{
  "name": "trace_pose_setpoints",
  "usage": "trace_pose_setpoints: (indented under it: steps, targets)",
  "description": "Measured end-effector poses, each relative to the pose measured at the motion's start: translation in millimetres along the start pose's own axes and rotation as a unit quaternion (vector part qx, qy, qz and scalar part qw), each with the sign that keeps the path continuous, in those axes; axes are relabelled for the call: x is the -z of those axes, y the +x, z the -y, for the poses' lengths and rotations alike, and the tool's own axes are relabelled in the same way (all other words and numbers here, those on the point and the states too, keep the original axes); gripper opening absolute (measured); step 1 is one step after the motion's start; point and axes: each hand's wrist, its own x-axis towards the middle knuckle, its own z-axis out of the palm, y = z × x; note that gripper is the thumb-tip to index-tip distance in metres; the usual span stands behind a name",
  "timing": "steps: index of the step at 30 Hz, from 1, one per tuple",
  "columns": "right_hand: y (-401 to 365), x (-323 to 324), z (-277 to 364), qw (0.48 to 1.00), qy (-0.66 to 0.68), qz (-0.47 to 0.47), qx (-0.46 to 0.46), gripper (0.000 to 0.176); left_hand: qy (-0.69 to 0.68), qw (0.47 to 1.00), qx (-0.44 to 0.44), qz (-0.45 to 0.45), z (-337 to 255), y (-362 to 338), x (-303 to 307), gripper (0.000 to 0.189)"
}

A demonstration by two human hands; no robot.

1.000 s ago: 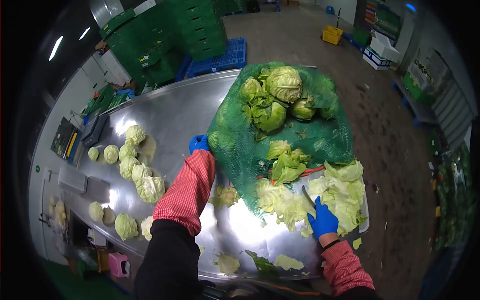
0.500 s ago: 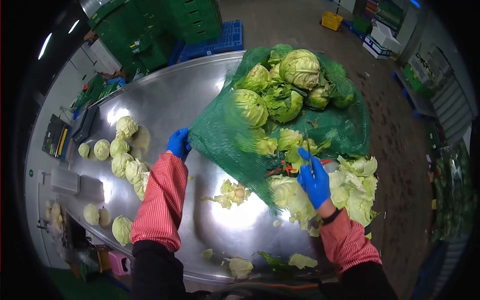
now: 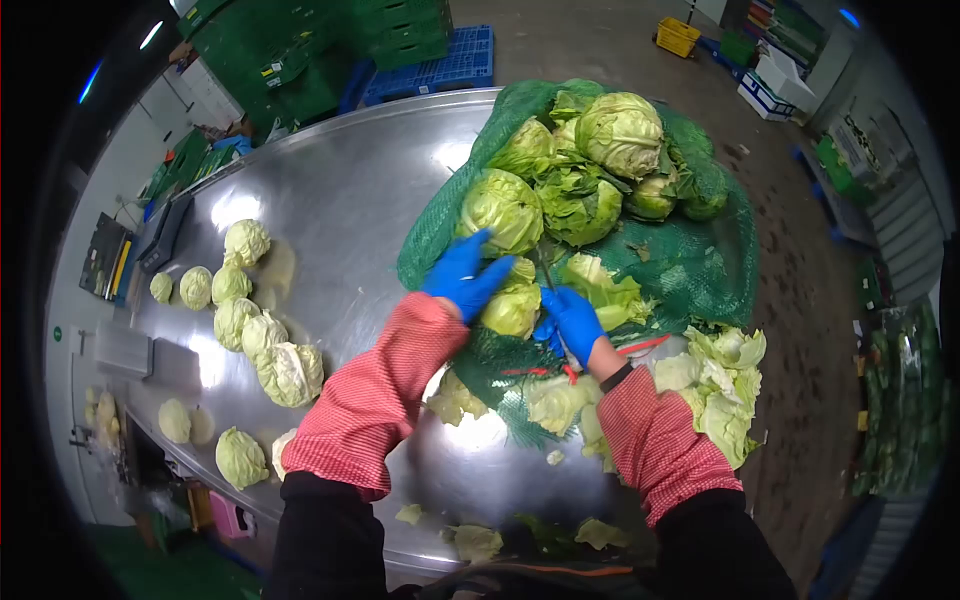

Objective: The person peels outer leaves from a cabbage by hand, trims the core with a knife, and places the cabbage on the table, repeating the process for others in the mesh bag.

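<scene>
My left hand (image 3: 466, 276), in a blue glove, has its fingers apart beside a small cabbage (image 3: 512, 308); whether it touches the leaves is hard to tell. A knife (image 3: 543, 266) is in my right hand (image 3: 573, 322), also blue-gloved, its thin dark blade pointing away from me. Just beyond my left fingers lies a larger cabbage (image 3: 502, 212). More untrimmed heads, among them a big pale green cabbage (image 3: 620, 135), rest on a green mesh bag (image 3: 690, 268) spread over the steel table (image 3: 350, 190).
Trimmed cabbages (image 3: 262, 335) stand at the table's left. Loose outer leaves (image 3: 728, 380) are heaped by the right edge, with scraps (image 3: 478, 543) along the near edge. Green crates (image 3: 400, 30) and a blue pallet (image 3: 440, 68) stand behind the table.
My left hand has let go of the mesh bag and moved right to the small cabbage. The stretched mesh has dropped back. My right hand has shifted left with the knife.
</scene>
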Motion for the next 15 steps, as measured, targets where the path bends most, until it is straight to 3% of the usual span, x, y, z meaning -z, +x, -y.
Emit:
trace_pose_setpoints:
  steps: [1,3,4,5,7,9,10,12,14,15]
  targets:
    - [-1,0,-3,1.000,-0.003,-0.006,-0.011,0.046,0.047,0.996,0.075,0.027,22,-4,8,0.071]
    - [8,8,-26,0.997,-0.007,0.028,-0.078,0.049,-0.019,0.956,0.225,0.186,47,-9,20,0.081]
    - [8,7,-36,0.994,0.010,0.039,-0.097,0.050,-0.023,0.948,0.260,0.184,49,-12,15,0.088]
    - [6,5,-46,0.992,0.025,0.051,-0.117,0.050,-0.019,0.956,0.255,0.147,50,-20,7,0.088]
    - [-4,2,-46,0.988,0.127,0.059,-0.060,0.040,-0.013,0.970,0.235,0.064,26,-30,-7,0.087]
    - [-9,8,-64,0.985,0.163,0.043,0.019,0.033,-0.152,0.961,0.231,0.029,3,-49,-13,0.080]
    - [-28,16,-54,0.985,0.171,0.036,-0.011,0.033,-0.221,0.949,0.225,0.013,-11,-58,-13,0.078]
    - [-67,28,-49,0.995,0.057,-0.017,0.074,0.042,-0.364,0.900,0.239,0.021,-36,-82,-7,0.074]
    - [-118,31,-29,0.992,-0.054,-0.060,0.094,0.056,-0.381,0.906,0.182,0.021,-51,-119,-13,0.080]
    - [-139,31,-29,0.981,-0.095,-0.062,0.157,0.056,-0.388,0.908,0.155,0.023,-59,-138,-16,0.084]
